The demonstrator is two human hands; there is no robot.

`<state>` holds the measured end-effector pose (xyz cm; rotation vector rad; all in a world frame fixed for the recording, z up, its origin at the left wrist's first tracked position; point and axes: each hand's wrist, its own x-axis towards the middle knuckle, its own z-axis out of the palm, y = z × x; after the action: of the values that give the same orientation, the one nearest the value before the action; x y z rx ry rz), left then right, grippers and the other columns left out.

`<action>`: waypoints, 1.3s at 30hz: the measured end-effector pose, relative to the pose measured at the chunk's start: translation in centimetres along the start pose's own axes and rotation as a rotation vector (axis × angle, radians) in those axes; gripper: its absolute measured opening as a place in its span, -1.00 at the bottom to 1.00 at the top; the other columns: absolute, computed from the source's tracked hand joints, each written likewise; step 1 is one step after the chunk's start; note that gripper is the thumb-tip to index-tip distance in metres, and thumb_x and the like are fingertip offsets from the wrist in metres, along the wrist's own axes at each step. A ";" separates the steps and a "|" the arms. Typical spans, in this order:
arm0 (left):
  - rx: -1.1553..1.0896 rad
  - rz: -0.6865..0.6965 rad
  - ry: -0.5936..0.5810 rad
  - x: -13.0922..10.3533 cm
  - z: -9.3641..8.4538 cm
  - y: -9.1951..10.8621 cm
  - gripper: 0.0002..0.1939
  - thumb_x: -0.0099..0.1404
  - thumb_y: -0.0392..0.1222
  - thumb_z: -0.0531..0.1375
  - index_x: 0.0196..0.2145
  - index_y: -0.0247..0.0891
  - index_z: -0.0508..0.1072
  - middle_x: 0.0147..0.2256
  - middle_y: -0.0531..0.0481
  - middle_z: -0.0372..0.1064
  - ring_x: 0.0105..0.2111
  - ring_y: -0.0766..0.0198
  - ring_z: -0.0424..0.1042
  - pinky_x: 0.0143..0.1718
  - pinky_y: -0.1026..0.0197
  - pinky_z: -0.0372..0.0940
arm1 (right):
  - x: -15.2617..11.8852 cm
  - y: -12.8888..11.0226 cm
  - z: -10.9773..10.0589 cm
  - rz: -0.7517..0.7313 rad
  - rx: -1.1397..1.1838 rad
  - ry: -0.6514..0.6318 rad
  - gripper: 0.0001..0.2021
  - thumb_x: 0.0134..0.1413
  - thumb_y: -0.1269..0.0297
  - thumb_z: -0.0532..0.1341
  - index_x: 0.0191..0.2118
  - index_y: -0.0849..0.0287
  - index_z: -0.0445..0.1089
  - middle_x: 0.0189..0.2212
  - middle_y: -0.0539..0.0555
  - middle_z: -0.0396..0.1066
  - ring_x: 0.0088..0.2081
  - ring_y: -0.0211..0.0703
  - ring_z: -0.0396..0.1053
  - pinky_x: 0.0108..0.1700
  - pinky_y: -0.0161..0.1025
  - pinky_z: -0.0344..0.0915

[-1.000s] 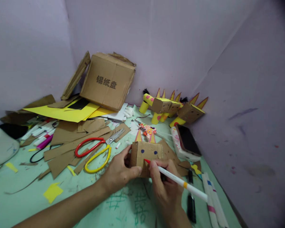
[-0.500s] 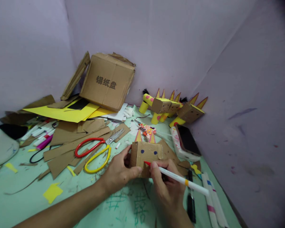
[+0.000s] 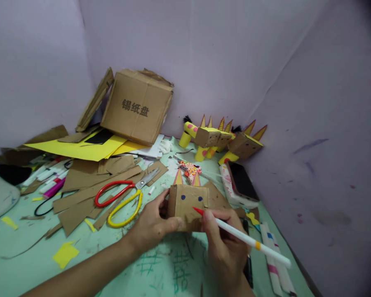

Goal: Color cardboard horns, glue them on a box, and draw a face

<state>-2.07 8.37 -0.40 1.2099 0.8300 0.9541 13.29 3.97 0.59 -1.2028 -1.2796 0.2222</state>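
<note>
A small cardboard box (image 3: 189, 212) with two blue dots and two pointed yellow ears (image 3: 178, 178) stands on the green table. Gripping its left side is my left hand (image 3: 156, 218), thumb across the front face and the other fingers partly hidden behind it. My right hand (image 3: 224, 243) is closed around a white marker (image 3: 241, 235) with a red tip. That tip is at the front face, below the blue dots; whether it touches cannot be made out. Red-and-yellow-handled scissors (image 3: 126, 202) lie to the left on cardboard strips (image 3: 95, 189).
A large cardboard box (image 3: 137, 107) leans at the back by yellow paper sheets (image 3: 80, 146). Yellow cardboard animal figures (image 3: 219, 138) stand by the wall. A phone (image 3: 241, 181) rests on a white pack at right, with white markers (image 3: 273, 260) nearer me.
The red marker tip has shifted slightly right across the box face, and my right hand has moved right with it. The whole view has drifted a little. My left hand keeps its hold.
</note>
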 end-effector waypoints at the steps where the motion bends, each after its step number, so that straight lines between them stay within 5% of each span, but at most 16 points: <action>1: 0.004 0.002 -0.010 0.0 0.0 0.0 -0.27 0.00 -0.20 0.28 0.13 -0.32 0.16 0.01 -0.18 0.38 -0.02 -0.02 0.39 -0.04 0.04 0.30 | 0.1 0.0 -0.3 0.016 0.010 0.059 -0.84 0.08 0.32 0.20 -0.49 0.16 0.33 -0.64 -0.10 0.29 -0.60 -0.32 0.27 -0.54 -0.40 0.23; 5: 0.009 0.019 -0.039 -0.1 -0.1 0.0 -0.26 0.04 -0.21 0.26 0.16 -0.30 0.13 0.06 -0.18 0.34 0.02 -0.01 0.35 0.01 0.03 0.27 | 0.5 0.6 -1.6 0.088 -0.005 0.154 -0.81 0.09 0.28 0.20 -0.51 0.16 0.28 -0.65 -0.11 0.23 -0.61 -0.32 0.20 -0.55 -0.37 0.17; 13: 0.035 -0.025 0.010 -0.2 0.1 0.3 -0.19 0.01 -0.14 0.28 0.18 -0.34 0.08 0.02 -0.22 0.36 -0.02 -0.02 0.37 -0.02 0.02 0.29 | -0.2 1.1 -1.1 0.035 -0.024 -0.039 -0.84 0.14 0.31 0.16 -0.46 0.14 0.26 -0.66 -0.14 0.23 -0.64 -0.35 0.21 -0.60 -0.42 0.15; 39: 0.057 -0.036 0.024 -0.2 0.1 0.4 -0.21 0.00 -0.13 0.28 0.17 -0.32 0.11 0.00 -0.18 0.39 -0.02 -0.03 0.39 -0.03 0.03 0.30 | 0.1 1.7 -0.6 0.158 -0.045 -0.004 -0.75 0.10 0.18 0.17 -0.53 0.16 0.24 -0.70 -0.10 0.25 -0.66 -0.30 0.21 -0.64 -0.38 0.15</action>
<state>-2.07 8.17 0.03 1.2298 0.9007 0.9226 14.63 4.43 -0.61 -1.3441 -1.1994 0.3120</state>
